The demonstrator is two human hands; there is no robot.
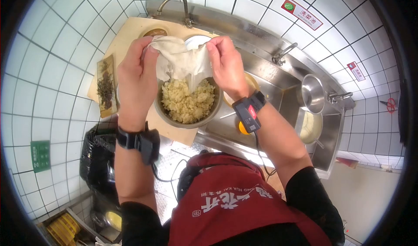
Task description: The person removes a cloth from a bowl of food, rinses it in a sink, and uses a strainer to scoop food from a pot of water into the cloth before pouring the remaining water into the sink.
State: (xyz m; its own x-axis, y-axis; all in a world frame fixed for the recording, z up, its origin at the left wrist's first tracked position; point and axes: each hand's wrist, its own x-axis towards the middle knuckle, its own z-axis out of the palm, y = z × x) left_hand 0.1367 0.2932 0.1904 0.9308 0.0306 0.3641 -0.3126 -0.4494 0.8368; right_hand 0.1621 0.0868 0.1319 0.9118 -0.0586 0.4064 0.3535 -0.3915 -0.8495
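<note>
Both my hands hold up a thin, damp-looking white cloth (180,56) by its two sides. My left hand (137,78) pinches the cloth's left edge between thumb and fingers. At the opposite edge, my right hand (228,65) grips it the same way. Just below the cloth is a round metal pot (188,125) full of pale, clumpy food (187,104) that looks like cooked rice. The cloth's lower part hangs over the far side of the pot and hides that rim. Behind the cloth, a white round dish (198,40) is partly covered.
The pot stands on a light board (172,133). A long tray of dark dried stalks (106,87) lies at the board's left edge. On the right are steel sinks (261,65), a steel bowl (312,93) and taps (285,52). A black bin bag (101,159) is below left.
</note>
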